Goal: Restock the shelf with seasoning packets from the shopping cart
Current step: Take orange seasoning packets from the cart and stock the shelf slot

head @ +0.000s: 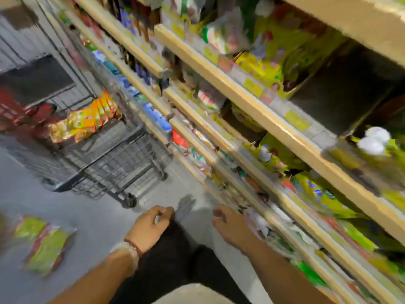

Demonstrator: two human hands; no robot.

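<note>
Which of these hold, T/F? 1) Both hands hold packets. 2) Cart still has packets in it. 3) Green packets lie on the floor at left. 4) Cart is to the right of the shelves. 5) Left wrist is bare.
1) False: neither the left hand nor the right hand shows a packet.
2) True: orange packets sit in the cart.
3) True: green packets lie there.
4) False: it stands left of the shelves.
5) False: it wears bracelets.

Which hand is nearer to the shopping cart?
Left. The left hand hangs over the floor just below the shopping cart and its near wheel; the right hand is farther right, at the edge of the bottom shelf.
</note>
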